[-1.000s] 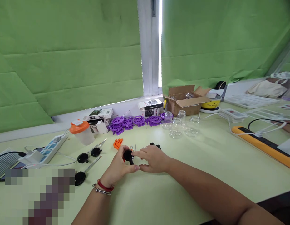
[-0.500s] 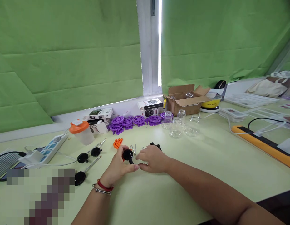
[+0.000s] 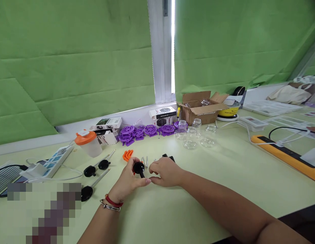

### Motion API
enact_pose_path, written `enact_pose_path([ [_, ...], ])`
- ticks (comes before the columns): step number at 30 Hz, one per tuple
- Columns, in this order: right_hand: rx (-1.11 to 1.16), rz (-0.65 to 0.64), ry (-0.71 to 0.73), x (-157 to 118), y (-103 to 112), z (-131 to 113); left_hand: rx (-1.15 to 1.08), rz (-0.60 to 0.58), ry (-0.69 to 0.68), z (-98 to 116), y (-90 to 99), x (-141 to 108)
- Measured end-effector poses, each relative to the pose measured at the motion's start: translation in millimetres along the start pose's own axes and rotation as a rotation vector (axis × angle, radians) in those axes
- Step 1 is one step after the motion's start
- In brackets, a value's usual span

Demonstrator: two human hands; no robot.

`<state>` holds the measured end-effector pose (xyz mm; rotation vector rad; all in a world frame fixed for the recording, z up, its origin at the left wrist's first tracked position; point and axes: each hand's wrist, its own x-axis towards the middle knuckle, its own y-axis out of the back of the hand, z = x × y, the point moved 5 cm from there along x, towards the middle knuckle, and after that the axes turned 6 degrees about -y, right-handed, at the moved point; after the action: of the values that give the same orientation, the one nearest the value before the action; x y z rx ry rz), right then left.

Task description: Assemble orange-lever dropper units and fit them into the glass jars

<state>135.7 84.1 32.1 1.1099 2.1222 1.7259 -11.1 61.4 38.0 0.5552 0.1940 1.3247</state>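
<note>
My left hand (image 3: 129, 181) is wrapped round a black round part (image 3: 139, 167) that has a short black stem pointing down toward the thumb. Just to its right is my right hand (image 3: 166, 172), its fingers curled toward the part; whether they pinch anything small is hidden. Thin metal rods (image 3: 145, 161) lie on the table behind both hands. Orange curved pieces (image 3: 128, 155) are beyond my left hand. Black blocks (image 3: 169, 157) show behind my right hand. Several black discs with metal rods (image 3: 103, 164) lie to the left.
Purple plastic parts (image 3: 150, 130) line the back beside small boxes (image 3: 162, 117). Clear jars (image 3: 182, 127) stand before an open cardboard box (image 3: 201, 113). An orange-lidded cup (image 3: 88, 144) and a power strip (image 3: 55, 161) are left; an orange-black bar (image 3: 287, 156) is right.
The fingers of my right hand have shifted slightly. My left hand keeps its hold on the black part.
</note>
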Motion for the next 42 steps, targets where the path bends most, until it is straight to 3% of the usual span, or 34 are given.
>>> enact_pose_path([
  [12, 0.092, -0.142, -0.116, 0.0, 2.8, -2.8, 0.039, 0.004, 0.002, -0.9, -0.1, 0.7],
  [22, 0.138, -0.107, -0.119, 0.2, 4.4, -3.0, 0.032, -0.010, -0.006, -3.2, -2.0, 1.2],
  [28, 0.147, -0.139, -0.207, 0.4, 4.5, -1.2, 0.027, 0.010, -0.008, -1.3, -1.2, 1.7],
  [42, 0.187, -0.171, -0.217, 0.4, 6.0, -3.8, 0.056, 0.012, 0.000, -2.8, -1.5, 1.9],
])
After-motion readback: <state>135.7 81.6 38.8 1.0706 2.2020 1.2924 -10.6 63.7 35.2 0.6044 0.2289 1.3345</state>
